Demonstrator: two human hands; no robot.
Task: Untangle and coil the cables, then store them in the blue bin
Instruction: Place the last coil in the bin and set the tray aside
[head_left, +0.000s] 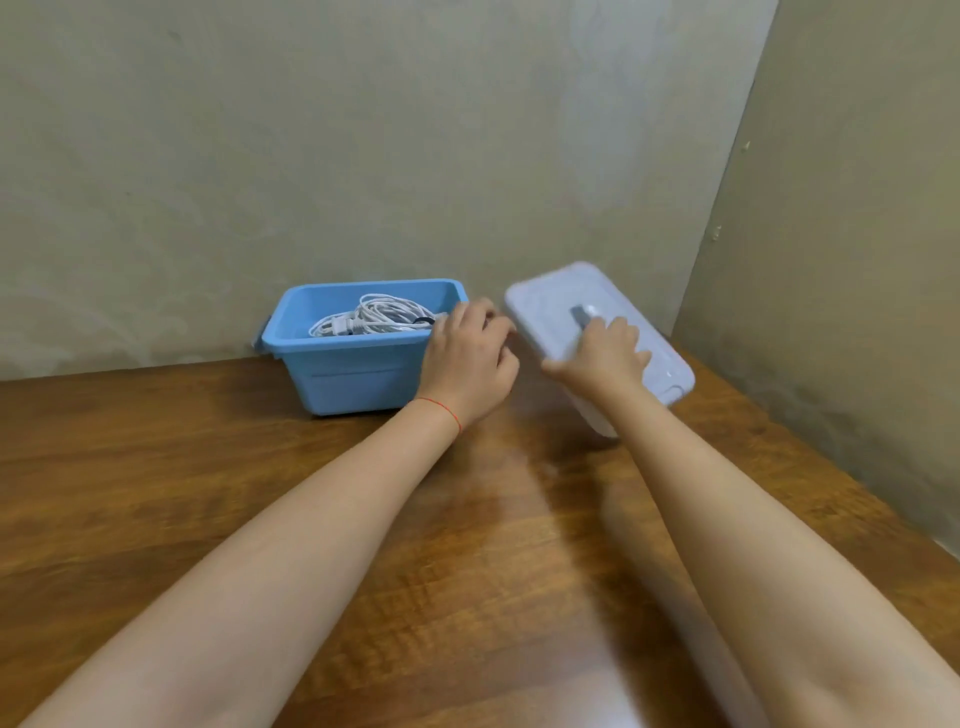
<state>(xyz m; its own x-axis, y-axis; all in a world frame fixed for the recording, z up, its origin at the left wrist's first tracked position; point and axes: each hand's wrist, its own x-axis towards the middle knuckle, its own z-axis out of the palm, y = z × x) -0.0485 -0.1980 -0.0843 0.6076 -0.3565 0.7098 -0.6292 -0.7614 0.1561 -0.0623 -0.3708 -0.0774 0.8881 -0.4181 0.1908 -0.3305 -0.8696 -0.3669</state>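
The cables (376, 314) lie as a white bundle inside the blue bin (358, 371), which stands at the centre of the frame against the back wall (260, 156) on the wooden table (208, 493). They look loosely coiled, with a plug end showing toward the bin's left side, so the storing part seems done.

In the head view, the only one given, the left hand (470, 358) sits at the bin's right end with its fingers curled at or just over the rim; whether they actually grip the rim is hard to tell. The right hand (602, 353), right of centre, grasps the pale lid (597, 332) near its grey handle, fingers curled over the top, and the lid hangs tilted, lifted off the table. It is blurred, so finer detail is lost.

The step in hand appears to be closing the bin. To do it well, the left hand should steady the bin while the right levels the lid and lines its edges up with the rim. No loop should be trapped under the edge, and the side latch (262, 332) at the bin's left end needs to stay clear.
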